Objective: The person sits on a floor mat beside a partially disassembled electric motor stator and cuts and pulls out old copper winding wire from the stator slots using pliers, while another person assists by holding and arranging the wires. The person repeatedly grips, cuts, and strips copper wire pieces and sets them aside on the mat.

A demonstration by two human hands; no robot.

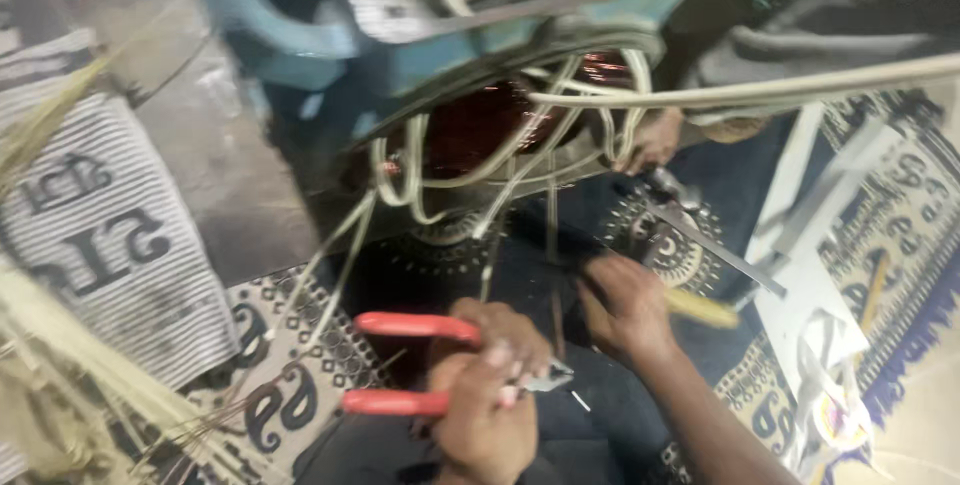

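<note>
The left hand [490,385] grips red-handled metal pliers [415,365] low over the patterned dark-blue cloth [700,345]. The right hand [625,307], beside it, pinches a thin yellow-handled tool [700,308] below the blue motor's cream-sleeved copper windings [500,135].

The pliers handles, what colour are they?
Red. The pliers handles show best in the head view, gripped by the left hand.

Your view is dim and heavily motion-smeared, worst along the top and left edges. Light falls from above, leaving a dull sheen on the grey floor [200,145] and deep shadow under the blue motor housing [420,55]. Nothing is crisply focused.
</note>
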